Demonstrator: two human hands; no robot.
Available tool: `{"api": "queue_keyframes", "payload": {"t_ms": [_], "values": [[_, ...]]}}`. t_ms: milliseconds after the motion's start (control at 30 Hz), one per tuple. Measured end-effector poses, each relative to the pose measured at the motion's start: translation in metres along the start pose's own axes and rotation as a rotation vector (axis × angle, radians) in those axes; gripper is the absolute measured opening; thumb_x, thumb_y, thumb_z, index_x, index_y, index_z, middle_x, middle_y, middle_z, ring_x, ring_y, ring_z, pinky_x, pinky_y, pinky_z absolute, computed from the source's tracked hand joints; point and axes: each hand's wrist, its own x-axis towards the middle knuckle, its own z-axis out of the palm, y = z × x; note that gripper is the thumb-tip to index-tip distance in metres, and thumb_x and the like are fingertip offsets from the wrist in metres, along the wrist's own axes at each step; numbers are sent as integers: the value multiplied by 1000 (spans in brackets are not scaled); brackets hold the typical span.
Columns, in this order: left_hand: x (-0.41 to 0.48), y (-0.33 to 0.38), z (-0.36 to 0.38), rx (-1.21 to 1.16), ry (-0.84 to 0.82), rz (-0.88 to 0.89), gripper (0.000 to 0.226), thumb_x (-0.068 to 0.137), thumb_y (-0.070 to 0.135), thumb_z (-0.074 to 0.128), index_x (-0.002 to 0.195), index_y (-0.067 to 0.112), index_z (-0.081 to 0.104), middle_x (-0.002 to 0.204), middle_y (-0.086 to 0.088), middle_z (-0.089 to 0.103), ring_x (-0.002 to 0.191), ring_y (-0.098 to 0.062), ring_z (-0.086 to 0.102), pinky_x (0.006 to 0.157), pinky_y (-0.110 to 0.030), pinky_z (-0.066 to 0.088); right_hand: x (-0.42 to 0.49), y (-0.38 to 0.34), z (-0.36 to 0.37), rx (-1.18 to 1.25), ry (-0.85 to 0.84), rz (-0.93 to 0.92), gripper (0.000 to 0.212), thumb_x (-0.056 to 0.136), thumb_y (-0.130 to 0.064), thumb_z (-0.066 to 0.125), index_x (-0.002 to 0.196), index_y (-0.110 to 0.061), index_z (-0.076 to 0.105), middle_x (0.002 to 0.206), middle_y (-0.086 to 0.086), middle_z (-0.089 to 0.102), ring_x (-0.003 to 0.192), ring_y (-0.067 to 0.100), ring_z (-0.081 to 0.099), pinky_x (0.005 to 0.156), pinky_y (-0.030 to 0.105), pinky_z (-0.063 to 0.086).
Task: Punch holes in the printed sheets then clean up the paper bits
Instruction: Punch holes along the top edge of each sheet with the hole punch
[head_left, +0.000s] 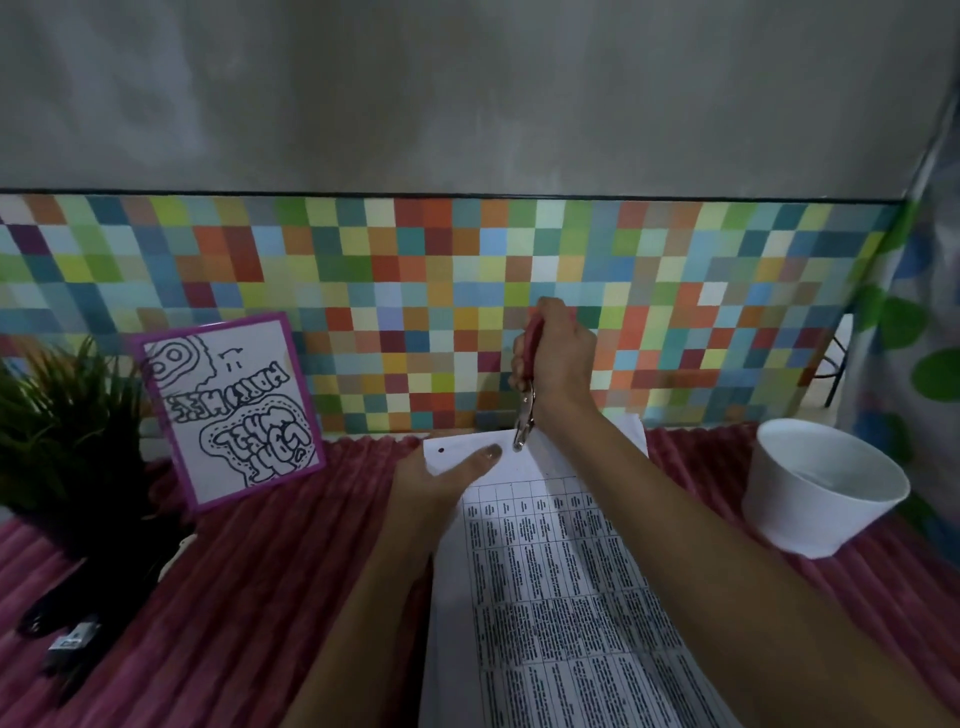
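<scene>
While in right hand (558, 358), punch (525, 410) half-hidden.

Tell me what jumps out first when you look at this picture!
The band of bright colourful squares across the back grabs the eye first. In front of it, the right hand grips a red-handled hole punch at the top edge of the printed sheets, which the left hand holds. A purple-framed drawing leans at the left.

Single head view, close, facing forward-down over desk (270, 571)
</scene>
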Motion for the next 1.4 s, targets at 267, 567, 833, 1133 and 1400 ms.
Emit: {"api": "queue_keyframes", "payload": {"t_ms": [267, 567, 833, 1133, 1400], "values": [[-1, -8, 8, 108, 140, 59, 21, 75, 19, 81, 88, 2, 75, 79, -18, 74, 75, -35, 73, 67, -44, 60, -6, -3, -6, 26, -141, 33, 20, 86, -21, 50, 78, -5, 59, 56, 14, 46, 40, 21, 37, 41, 26, 33], [-3, -5, 13, 155, 145, 0, 34, 73, 17, 83, 80, -13, 69, 72, -30, 68, 59, -28, 66, 57, -53, 55, -7, -7, -17, -143, -272, 54, 26, 94, -26, 50, 90, -3, 62, 61, 9, 57, 44, 19, 49, 46, 27, 45], [-4, -7, 10, 191, 204, 43, 46, 66, 29, 83, 81, -13, 68, 75, -28, 70, 61, -31, 68, 59, -53, 55, -15, 2, -18, -118, -419, -2, 33, 84, -32, 53, 87, -1, 63, 66, 12, 58, 53, 19, 54, 56, 31, 54], [-5, 2, -1, 171, 205, 5, 34, 74, 12, 82, 51, 11, 57, 48, 0, 56, 42, -10, 52, 43, -20, 42, 5, -14, -34, -117, -190, 16, 23, 90, -24, 51, 79, -8, 63, 61, 9, 57, 47, 19, 48, 48, 29, 43], [-6, -2, 2, 185, 166, -11, 27, 74, 15, 82, 56, 8, 63, 51, -3, 61, 46, -16, 56, 47, -26, 46, 14, -26, -58, -176, -135, 104, 33, 89, -32, 51, 67, -9, 61, 55, 8, 54, 44, 21, 44, 45, 29, 37]]}}
